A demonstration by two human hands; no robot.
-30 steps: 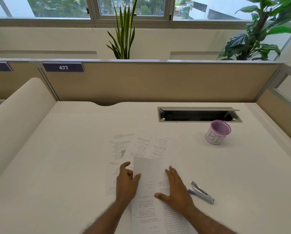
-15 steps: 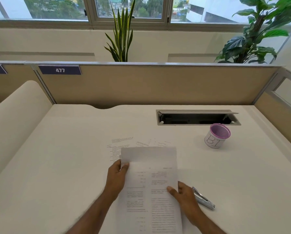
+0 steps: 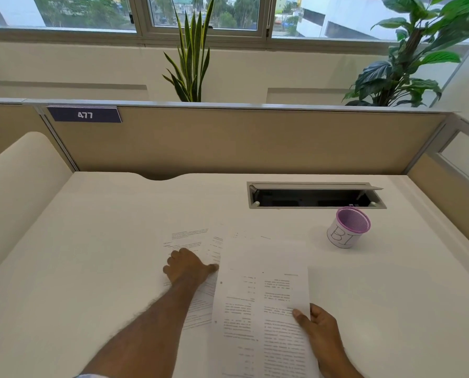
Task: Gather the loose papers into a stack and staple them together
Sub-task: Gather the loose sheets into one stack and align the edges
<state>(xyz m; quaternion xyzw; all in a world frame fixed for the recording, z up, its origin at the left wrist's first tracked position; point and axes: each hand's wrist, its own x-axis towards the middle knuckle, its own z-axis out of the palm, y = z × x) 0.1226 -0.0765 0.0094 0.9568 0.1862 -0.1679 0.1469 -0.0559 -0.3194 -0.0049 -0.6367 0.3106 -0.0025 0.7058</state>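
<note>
My right hand (image 3: 319, 327) pinches the right edge of a printed sheet (image 3: 258, 301) and holds it over the white desk (image 3: 91, 255) near the front middle. My left hand (image 3: 187, 267) lies palm down, fingers spread, on the loose papers (image 3: 189, 238) that lie flat to the left of the held sheet. Those papers overlap one another and are partly hidden under the held sheet. The stapler does not show in the head view; my right hand and the sheet cover the spot where it lay.
A white and purple mesh pen cup (image 3: 348, 227) stands at the right rear. Behind it is an open cable hatch (image 3: 315, 196) in the desk. A beige partition (image 3: 228, 137) closes the back and right sides; a curved white panel (image 3: 18, 181) rises on the left.
My left hand let go of the sheet and moved left onto the flat papers. My right hand now holds the sheet alone, shifted right. The stapler has gone out of sight.
</note>
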